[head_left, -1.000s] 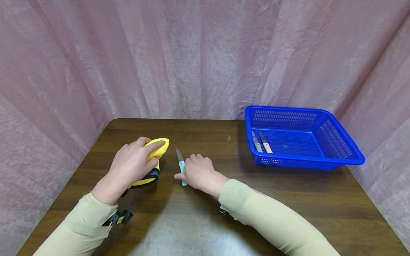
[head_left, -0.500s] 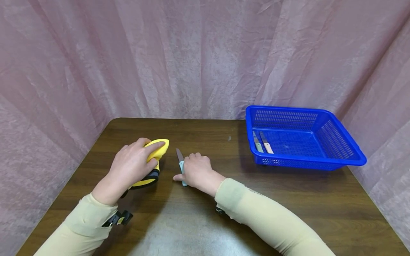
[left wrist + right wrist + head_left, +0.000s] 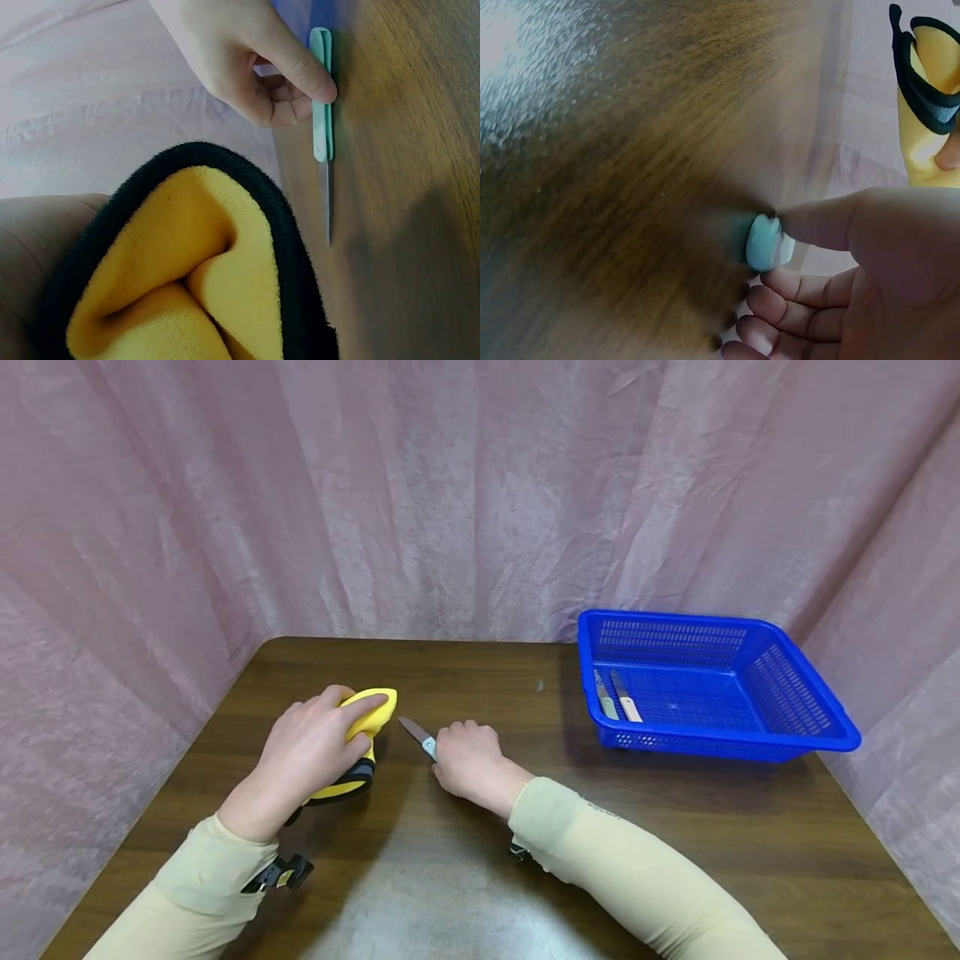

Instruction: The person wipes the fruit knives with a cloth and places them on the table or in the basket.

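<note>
My left hand [image 3: 311,743] grips a folded yellow cloth [image 3: 377,713] with a black and grey border on the left part of the table. In the left wrist view the loose fold of the cloth [image 3: 161,247] fills the foreground. A small knife [image 3: 417,732] with a mint handle points its blade away and to the left, towards the cloth but apart from it. Its handle [image 3: 322,127] is pinched between the thumb and fingers of my right hand [image 3: 471,762], low over the wood. In the head view most of that handle is hidden under the hand.
A blue plastic basket [image 3: 720,737] stands at the right of the brown table [image 3: 480,677]. Inside lie two small knives, one with a green handle [image 3: 609,707] and one with a pink handle [image 3: 630,708]. A pink curtain [image 3: 450,502] hangs behind the table.
The knife has turned, its tip swinging left towards the cloth. My right thumb, earlier stretched out across the handle, has drawn in under the hand. The left hand and cloth stay put.
</note>
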`<action>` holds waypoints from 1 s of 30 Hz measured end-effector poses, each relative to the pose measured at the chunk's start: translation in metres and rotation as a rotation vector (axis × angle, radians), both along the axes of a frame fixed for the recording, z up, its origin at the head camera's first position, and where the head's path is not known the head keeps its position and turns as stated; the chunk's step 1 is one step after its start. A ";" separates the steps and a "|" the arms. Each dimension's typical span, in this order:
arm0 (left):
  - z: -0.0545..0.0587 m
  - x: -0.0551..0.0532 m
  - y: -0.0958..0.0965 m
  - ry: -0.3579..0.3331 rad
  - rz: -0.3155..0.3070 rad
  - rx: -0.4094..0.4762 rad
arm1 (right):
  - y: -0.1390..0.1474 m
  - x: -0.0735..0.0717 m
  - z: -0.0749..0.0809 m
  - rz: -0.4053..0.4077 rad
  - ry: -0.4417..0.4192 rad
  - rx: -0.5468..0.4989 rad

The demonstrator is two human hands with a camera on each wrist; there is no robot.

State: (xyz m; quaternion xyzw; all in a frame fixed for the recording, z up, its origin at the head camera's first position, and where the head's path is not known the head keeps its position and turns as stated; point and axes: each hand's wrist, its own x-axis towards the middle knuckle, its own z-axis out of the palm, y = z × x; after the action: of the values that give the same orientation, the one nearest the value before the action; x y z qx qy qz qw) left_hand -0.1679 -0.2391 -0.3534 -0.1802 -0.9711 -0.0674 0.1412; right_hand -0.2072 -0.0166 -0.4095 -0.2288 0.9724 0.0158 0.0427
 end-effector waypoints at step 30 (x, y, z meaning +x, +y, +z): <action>0.006 -0.001 0.011 -0.018 -0.004 0.027 | 0.035 0.001 0.003 -0.001 -0.014 -0.058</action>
State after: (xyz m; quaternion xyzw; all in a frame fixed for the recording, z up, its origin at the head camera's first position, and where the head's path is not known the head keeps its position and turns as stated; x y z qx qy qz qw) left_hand -0.1693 -0.2286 -0.3470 -0.1795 -0.9710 -0.0823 0.1348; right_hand -0.2061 0.0186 -0.4070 -0.2298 0.9722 -0.0142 0.0429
